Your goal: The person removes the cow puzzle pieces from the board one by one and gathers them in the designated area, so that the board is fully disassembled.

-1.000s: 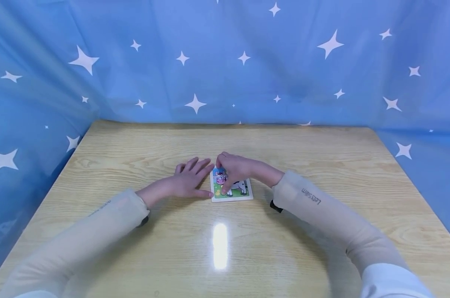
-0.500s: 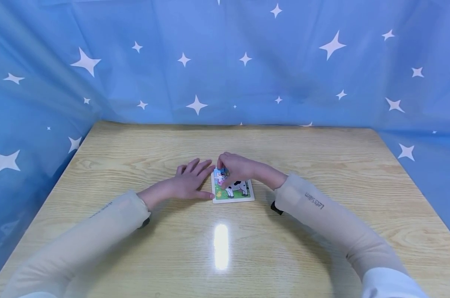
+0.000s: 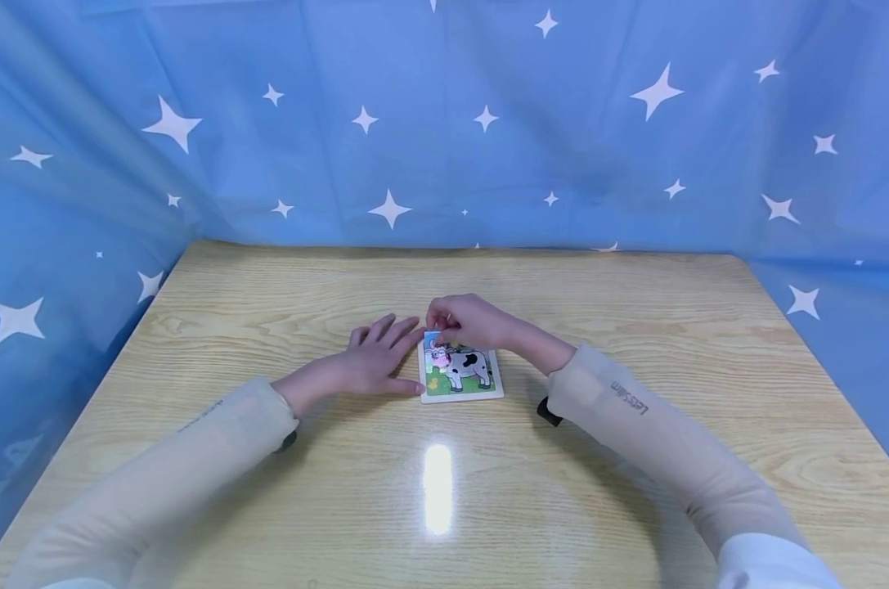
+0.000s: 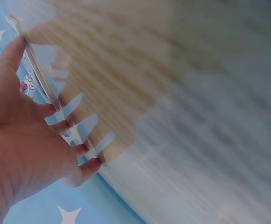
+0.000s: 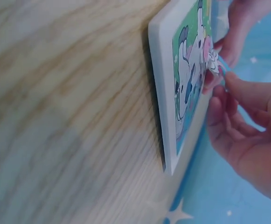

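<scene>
A small jigsaw puzzle [image 3: 470, 368] of a black-and-white cow, in a white-rimmed frame, lies at the table's middle. My right hand [image 3: 469, 319] is over its upper left corner. In the right wrist view, the thumb and fingers of that hand pinch the cow-head puzzle piece [image 5: 213, 61], which is tilted up from the picture. My left hand [image 3: 376, 360] rests with fingers spread along the frame's left side, thumb at the lower left corner. In the left wrist view, its thumb and fingertips line the frame's edge [image 4: 42, 77].
The wood-grain table [image 3: 326, 507] stretches around the puzzle, with a bright light reflection in front of it. A blue curtain [image 3: 444, 147] with white stars hangs behind the table and along both sides.
My right thumb has moved up from the lower part of the cow picture to the upper left corner, uncovering more of the cow. The left hand stays in place at the frame.
</scene>
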### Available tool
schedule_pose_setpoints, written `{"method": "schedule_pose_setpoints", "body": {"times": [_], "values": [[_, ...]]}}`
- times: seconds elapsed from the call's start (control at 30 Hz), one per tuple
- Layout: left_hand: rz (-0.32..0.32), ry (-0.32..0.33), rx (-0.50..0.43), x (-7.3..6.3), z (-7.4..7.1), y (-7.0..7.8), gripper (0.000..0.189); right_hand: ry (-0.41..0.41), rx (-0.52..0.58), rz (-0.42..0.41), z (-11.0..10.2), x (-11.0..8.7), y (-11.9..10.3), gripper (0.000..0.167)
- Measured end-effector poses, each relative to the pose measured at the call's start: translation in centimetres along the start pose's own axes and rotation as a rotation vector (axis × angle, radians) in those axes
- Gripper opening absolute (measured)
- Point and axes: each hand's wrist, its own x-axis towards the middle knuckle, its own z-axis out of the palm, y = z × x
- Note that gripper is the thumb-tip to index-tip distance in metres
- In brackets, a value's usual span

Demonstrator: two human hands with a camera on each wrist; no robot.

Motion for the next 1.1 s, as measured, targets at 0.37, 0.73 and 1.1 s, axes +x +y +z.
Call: {"method": "schedule_pose_setpoints", "body": {"times": [0.37, 0.73, 1.1], "values": [[0.002, -0.011, -0.021, 0.1, 0.0, -0.2, 0.090, -0.001, 0.006, 0.012, 0.0, 0.0, 0.2, 0.016], [-0.037, 0.187, -0.026, 1.3, 1.4, 0.2, 0.056, -0.010, 0.018, 0.009, 0.3, 0.0, 0.5, 0.016], [-0.051, 0.196, 0.008, 1.2, 1.5, 0.5, 0.053, 0.023, 0.009, -0.062, 0.1, -0.5, 0.0, 0.013]]}}
